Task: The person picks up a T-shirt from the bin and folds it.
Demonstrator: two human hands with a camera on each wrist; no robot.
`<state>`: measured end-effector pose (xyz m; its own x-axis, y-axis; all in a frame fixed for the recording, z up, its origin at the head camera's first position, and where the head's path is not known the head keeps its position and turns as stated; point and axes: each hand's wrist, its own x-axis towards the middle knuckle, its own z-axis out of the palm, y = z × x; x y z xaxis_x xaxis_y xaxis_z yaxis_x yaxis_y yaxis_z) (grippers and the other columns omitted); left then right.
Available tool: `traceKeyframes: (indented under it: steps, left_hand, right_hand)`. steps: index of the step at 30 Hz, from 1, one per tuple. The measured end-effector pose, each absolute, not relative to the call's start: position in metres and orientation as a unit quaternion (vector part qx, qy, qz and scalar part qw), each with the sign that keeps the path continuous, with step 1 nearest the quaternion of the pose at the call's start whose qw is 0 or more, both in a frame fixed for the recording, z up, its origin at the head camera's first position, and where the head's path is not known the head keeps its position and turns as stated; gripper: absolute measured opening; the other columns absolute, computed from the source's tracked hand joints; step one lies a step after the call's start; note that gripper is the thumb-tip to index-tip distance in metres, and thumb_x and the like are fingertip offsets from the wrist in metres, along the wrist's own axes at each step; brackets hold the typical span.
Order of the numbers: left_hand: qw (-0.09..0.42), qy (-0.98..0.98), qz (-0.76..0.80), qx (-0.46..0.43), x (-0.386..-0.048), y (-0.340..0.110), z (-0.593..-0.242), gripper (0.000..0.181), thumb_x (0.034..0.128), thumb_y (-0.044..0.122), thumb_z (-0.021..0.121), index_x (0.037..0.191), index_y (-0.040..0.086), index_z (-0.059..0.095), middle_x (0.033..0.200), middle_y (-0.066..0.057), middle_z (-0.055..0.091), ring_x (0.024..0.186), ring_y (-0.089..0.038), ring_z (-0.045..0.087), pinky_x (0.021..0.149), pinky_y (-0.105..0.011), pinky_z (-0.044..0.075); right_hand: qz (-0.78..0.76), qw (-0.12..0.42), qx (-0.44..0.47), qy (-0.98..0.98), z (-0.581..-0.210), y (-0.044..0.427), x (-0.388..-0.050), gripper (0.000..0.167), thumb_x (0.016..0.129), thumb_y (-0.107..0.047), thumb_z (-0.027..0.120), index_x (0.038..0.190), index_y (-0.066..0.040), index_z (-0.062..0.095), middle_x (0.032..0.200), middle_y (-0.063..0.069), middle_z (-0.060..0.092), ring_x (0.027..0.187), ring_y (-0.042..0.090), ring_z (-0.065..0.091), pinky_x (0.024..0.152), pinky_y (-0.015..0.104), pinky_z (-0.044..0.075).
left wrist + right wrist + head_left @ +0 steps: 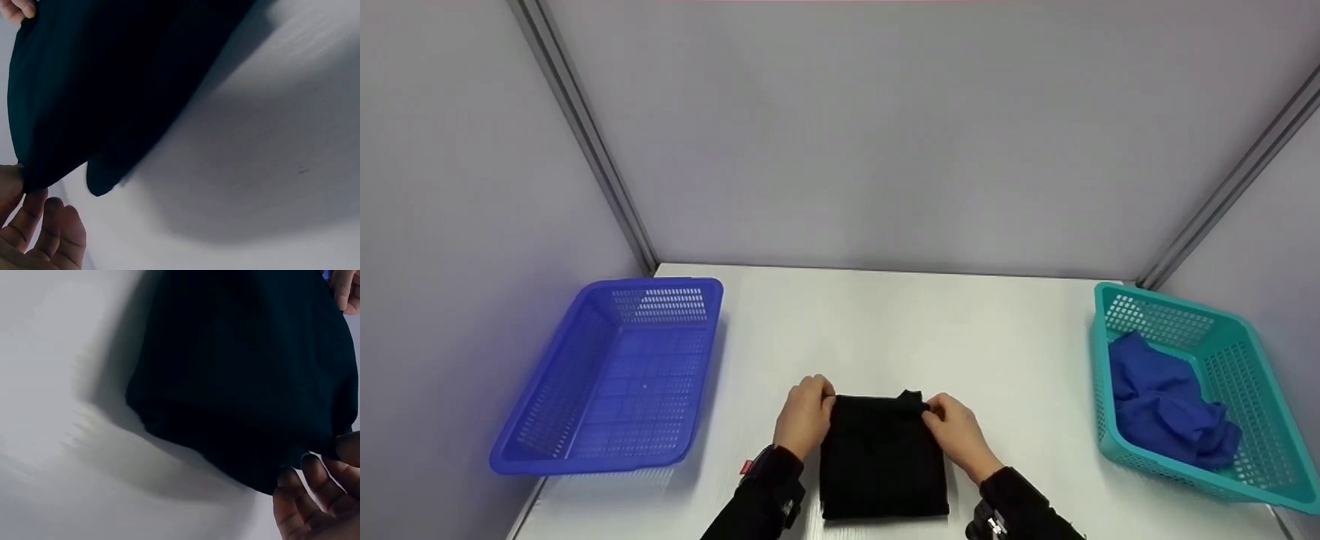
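A black folded cloth (883, 461), perhaps a garment, lies as a rough square at the near middle of the white table. My left hand (805, 417) pinches its far left corner between thumb and fingers. At the far right corner my right hand (958, 433) pinches the fabric, beside a small piece that sticks up from the far edge. In the left wrist view the cloth (107, 84) hangs from the thumb and fingers of the left hand (42, 225). The right wrist view shows the right hand (320, 489) holding the cloth's edge (242, 382).
A blue plastic basket (701, 375) with nothing in it stands at the left of the table (900, 330). At the right is a green basket (1256, 375) with a crumpled blue cloth (1170, 405) inside. Grey partition walls (870, 135) enclose the back and both sides.
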<state>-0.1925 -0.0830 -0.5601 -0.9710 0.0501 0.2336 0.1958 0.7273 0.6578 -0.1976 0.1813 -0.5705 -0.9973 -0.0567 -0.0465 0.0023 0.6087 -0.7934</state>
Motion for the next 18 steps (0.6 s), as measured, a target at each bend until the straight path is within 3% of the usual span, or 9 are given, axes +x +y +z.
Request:
traceKeyframes:
  steps: [3,6,9,11,13,18]
  left_hand:
    - [0.090,-0.929,-0.356,-0.054,-0.190,-0.081,-0.570,0.012,0.1001,0.006,0.069,0.111,0.005,0.065,0.106,-0.012,0.065,0.096,-0.033,0.064,0.080,-0.047,0.055]
    - [0.105,-0.940,-0.316,-0.071,-0.183,-0.083,-0.576,0.024,0.1004,0.011,0.071,0.123,0.007,0.065,0.120,-0.014,0.062,0.105,-0.037,0.062,0.084,-0.051,0.055]
    - [0.130,-0.951,-0.234,-0.151,-0.174,-0.085,-0.578,0.027,0.1005,0.017,0.072,0.127,0.014,0.069,0.126,-0.010,0.060,0.114,-0.034,0.058,0.092,-0.051,0.053]
    - [0.129,-0.950,-0.173,-0.224,-0.168,-0.087,-0.579,0.029,0.1017,0.024,0.070,0.130,0.018,0.070,0.131,-0.006,0.062,0.121,-0.031,0.057,0.099,-0.050,0.051]
    - [0.097,-0.948,-0.125,-0.277,-0.163,-0.088,-0.579,0.036,0.1038,0.032,0.066,0.138,0.021,0.068,0.141,-0.003,0.061,0.132,-0.029,0.054,0.107,-0.050,0.048]
    - [-0.046,-0.956,-0.096,-0.272,-0.159,-0.091,-0.578,0.065,0.1043,0.055,0.057,0.158,0.020,0.049,0.167,-0.004,0.042,0.154,-0.027,0.041,0.123,-0.055,0.035]
  right_hand:
    - [-0.402,-0.001,-0.042,0.915,-0.581,0.182,-0.197,0.014,0.099,-0.004,0.064,0.113,0.000,0.066,0.106,0.012,0.066,0.097,0.027,0.064,0.084,0.042,0.054]
    - [-0.342,-0.072,-0.111,0.930,-0.588,0.182,-0.192,0.023,0.097,-0.001,0.066,0.120,0.000,0.065,0.113,0.013,0.064,0.103,0.032,0.065,0.086,0.047,0.056]
    - [-0.261,-0.157,-0.219,0.927,-0.592,0.182,-0.185,0.031,0.094,-0.001,0.073,0.124,-0.003,0.067,0.122,0.013,0.065,0.113,0.033,0.065,0.094,0.049,0.055]
    - [-0.211,-0.179,-0.289,0.916,-0.592,0.183,-0.182,0.034,0.094,-0.007,0.076,0.126,-0.005,0.069,0.129,0.013,0.066,0.121,0.033,0.063,0.100,0.051,0.054]
    - [-0.183,-0.147,-0.334,0.913,-0.590,0.183,-0.178,0.039,0.097,-0.018,0.075,0.134,-0.007,0.068,0.140,0.013,0.065,0.134,0.034,0.059,0.108,0.055,0.050]
    - [-0.169,0.037,-0.324,0.930,-0.585,0.181,-0.178,0.065,0.105,-0.053,0.058,0.155,-0.011,0.053,0.164,0.013,0.046,0.154,0.040,0.038,0.121,0.066,0.031]
